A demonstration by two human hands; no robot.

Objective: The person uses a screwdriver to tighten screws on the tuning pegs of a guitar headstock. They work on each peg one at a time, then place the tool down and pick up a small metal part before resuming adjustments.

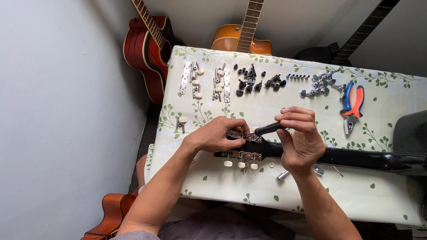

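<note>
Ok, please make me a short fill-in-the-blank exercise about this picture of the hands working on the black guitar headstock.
1. The right hand holds a black-handled ____ to the black guitar headstock.
2. The left hand rests on the ____ of the guitar.
3. The orange-and-blue pliers lie on the leaf-patterned ____.
4. The near tuner knobs are ____ in colour.

Missing words: screwdriver; headstock; tablecloth; white

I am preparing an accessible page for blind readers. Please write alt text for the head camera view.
A person's left hand steadies a black guitar headstock on a leaf-patterned table while the right hand works a dark-handled screwdriver at its tuners. Tuner parts and pliers lie behind.
</note>
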